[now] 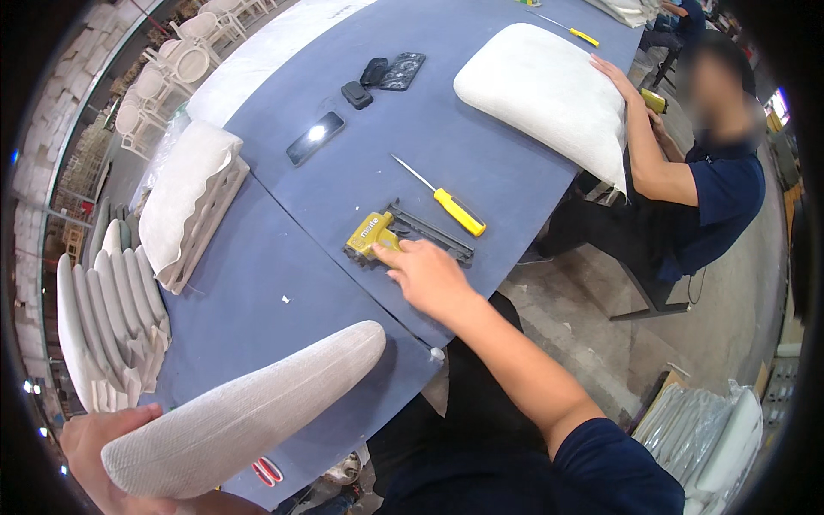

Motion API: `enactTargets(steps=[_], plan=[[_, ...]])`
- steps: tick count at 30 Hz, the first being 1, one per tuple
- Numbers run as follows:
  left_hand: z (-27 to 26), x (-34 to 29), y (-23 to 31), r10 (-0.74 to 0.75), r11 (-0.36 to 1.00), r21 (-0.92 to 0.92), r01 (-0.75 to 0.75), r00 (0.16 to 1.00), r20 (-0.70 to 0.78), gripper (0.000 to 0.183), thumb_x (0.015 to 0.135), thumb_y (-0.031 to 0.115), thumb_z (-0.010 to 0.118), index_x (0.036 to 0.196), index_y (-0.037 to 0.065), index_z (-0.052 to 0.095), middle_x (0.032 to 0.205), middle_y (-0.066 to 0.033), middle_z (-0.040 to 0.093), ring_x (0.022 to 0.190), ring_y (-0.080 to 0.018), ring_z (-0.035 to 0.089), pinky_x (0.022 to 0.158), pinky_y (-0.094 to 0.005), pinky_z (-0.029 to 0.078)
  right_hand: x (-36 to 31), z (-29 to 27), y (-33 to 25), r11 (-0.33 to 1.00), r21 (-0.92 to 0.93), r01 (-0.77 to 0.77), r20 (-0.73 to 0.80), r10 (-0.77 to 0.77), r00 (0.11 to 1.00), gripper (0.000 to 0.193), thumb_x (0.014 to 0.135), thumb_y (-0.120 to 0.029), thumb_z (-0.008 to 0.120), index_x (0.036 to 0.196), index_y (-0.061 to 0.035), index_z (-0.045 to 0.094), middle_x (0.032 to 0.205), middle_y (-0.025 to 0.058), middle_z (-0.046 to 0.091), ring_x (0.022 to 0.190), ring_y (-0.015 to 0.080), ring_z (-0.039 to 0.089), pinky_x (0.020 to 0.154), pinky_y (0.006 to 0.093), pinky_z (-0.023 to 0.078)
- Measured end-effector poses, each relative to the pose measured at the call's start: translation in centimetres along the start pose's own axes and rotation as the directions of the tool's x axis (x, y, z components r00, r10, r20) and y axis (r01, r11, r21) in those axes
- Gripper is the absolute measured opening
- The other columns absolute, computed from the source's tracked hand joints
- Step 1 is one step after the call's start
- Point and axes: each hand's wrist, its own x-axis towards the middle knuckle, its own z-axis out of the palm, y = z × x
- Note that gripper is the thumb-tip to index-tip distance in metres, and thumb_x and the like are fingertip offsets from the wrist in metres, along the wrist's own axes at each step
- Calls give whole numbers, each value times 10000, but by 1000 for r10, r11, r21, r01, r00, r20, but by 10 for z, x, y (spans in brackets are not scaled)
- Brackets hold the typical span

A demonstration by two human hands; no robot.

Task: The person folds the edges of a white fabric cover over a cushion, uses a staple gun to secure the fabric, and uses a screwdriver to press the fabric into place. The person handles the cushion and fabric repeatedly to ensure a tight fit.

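Yellow-bodied staple gun with a long black metal magazine (403, 236) lies flat on the blue-grey table (481, 146), a little left of the frame's centre and close to the table's near edge. The right hand (427, 276) reaches up to it from the lower middle of the frame; its fingertips (384, 251) touch the yellow body at the gun's lower side, the fingers loosely extended and laid on it rather than closed around it, so the grip is open and nothing is pinched.

The left hand (103, 451) sits in the lower left corner with its grip wrapped around one end of a long, rounded chair cushion covered in light beige woven fabric (249, 416), which slants up toward the centre above the table's near corner.

Just to the upper right of the staple gun lies a screwdriver with a yellow handle and thin steel shaft (442, 199). Further up the table is a black smartphone with a glinting screen (315, 137). At the upper right, a large white padded seat cushion (545, 90) rests on the table, with another person's hand (611, 70) on it. A stack of white curved seat panels (112, 318) stands at the left edge.
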Motion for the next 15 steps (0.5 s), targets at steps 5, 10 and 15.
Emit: enactTargets(steps=[5, 10, 15], plan=[[1, -24, 13, 120, 973, 221, -67, 964, -236, 761, 998, 653, 675, 875, -84, 818, 725, -208, 779, 646, -300, 785, 575, -348, 601, 14, -41, 32, 998, -42, -38, -328, 22, 944, 363, 964, -176, 773, 1324, -125, 771, 1238, 155, 752, 1187, 381, 683, 1047, 465, 554], [25, -44, 25, 136, 935, 346, 71, 832, -538, 778, 1043, 639, 616, 1065, -120, 783, 769, -200, 789, 682, -329, 776, 631, -357, 609, 10, -58, 76, 939, -147, -311, -287, 260, 922, 356, 949, -205, 796, 1289, -100, 780, 1259, 157, 732, 1212, 380, 664, 1026, 467, 552], [-19, -78, 24, -263, 936, 187, 300, 945, -196, 721, 936, 647, 677, 1124, -44, 763, 921, -148, 744, 907, -276, 645, 847, -413, 488, -1, -68, 91, 937, 90, -337, -241, 349, 906, 374, 951, -206, 804, 1290, -54, 760, 1199, 195, 728, 1142, 421, 690, 1010, 495, 552]])
